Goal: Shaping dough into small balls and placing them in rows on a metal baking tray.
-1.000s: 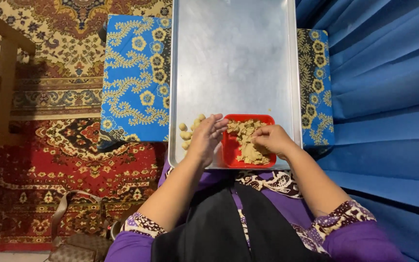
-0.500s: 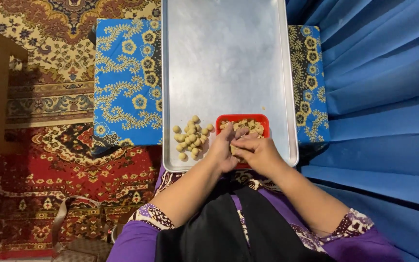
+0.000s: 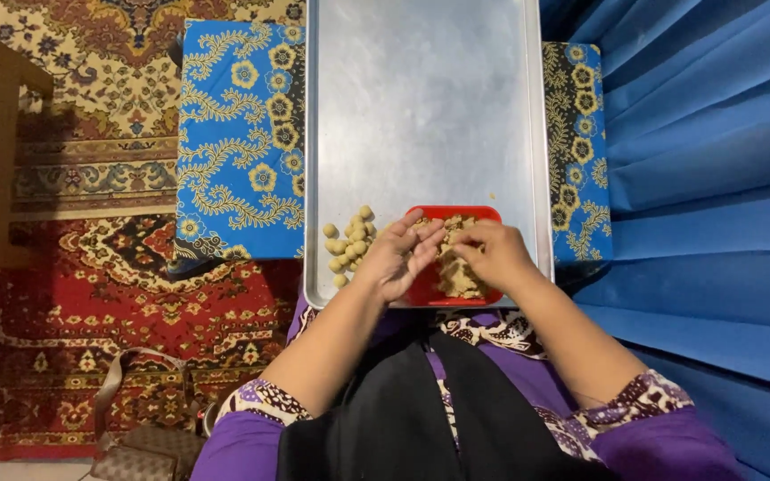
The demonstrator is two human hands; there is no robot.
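Showing the head view: left hand (image 3: 398,258) and right hand (image 3: 492,254) meet over a red dish (image 3: 456,214) of crumbly tan dough (image 3: 458,276) at the near edge of a metal baking tray (image 3: 421,107). Both hands' fingers are curled together, apparently pinching dough between them. Rolled dough balls (image 3: 348,248) lie just left. Judged soft, light and easily deformed, the dough suits a gentle fingertip hold.

A red square dish (image 3: 427,289) of crumbly beige dough (image 3: 458,274) sits at the metal tray's (image 3: 421,116) near edge, small rolled dough balls (image 3: 348,247) clustered just left.
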